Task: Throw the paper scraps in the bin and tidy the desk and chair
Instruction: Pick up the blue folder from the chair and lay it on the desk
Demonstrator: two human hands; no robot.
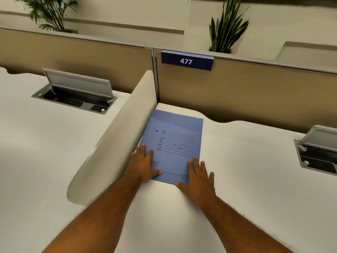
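Folder [175, 145], blue, lay flat on the white worktop [246, 179], in the corner where the curved side divider [116, 143] met the tan back partition [246, 95]. Its printed face was up: ruled form lines in the upper half, a small dark dot near the upper left, a faint stamp low on the left. The print was too small to read.

Your left hand [144, 163] lay palm down on the folder's near left corner, just beside the divider, fingers spread flat, thumb pointing across the cover. Your right hand [197, 177] lay palm down over the near right corner, fingertips on the cover, heel and thumb on the worktop. Neither grip was closed on anything; both hands were open and flat, pressing on the folder. Both forearms were bare.

No paper scraps, bin or chair showed in the view.

Outward: a blue plaque [187, 61] reading 477 hung on the top edge of the back partition. A cable box [317, 152] with its lid raised sat in the worktop at far right, well apart from the folder. A second open cable box [76, 94] sat in the neighbouring desk, left of the divider. Two potted plants stood behind the partition: a stiff-leaved one [226, 28] at right, a feathery one [49, 11] at left.
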